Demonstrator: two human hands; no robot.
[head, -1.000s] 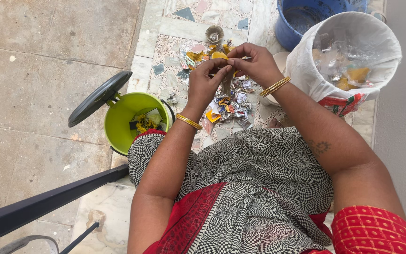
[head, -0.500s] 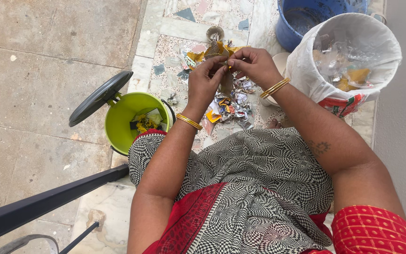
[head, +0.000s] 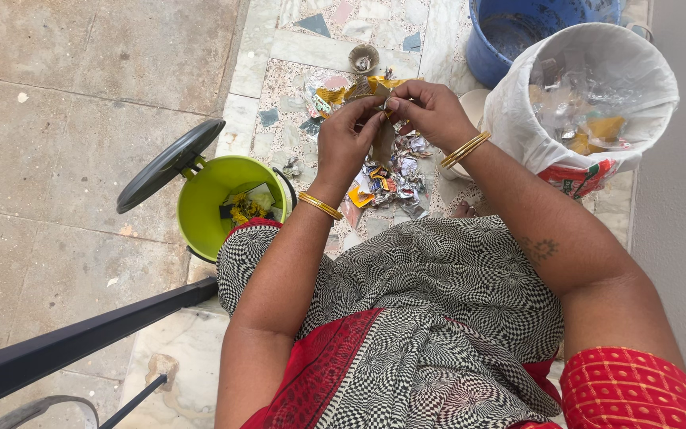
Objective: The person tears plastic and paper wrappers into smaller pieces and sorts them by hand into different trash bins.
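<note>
Over at the left, the green bin [head: 228, 206] stands lid-up with scraps inside. Left hand [head: 344, 143] pinches the small wrapper [head: 381, 137] from one side, right hand [head: 432, 107] pinches its top edge, above the litter pile [head: 387, 179]. Best kept taut, I'd say, grips close together. Wrapper hangs lengthwise, pointing down. White-lined bucket [head: 518, 103] waits rightmost.

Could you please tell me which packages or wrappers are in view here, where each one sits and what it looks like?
Small crumpled yellow and brown wrapper: pinched between left hand and right hand.
Heap of torn silver, yellow and red wrappers: on the floor below the hands.
White plastic bag with red and green print: lining the bucket at right, holding clear and yellow wrappers.
Yellow scraps and a card piece: inside the open green bin.
</note>
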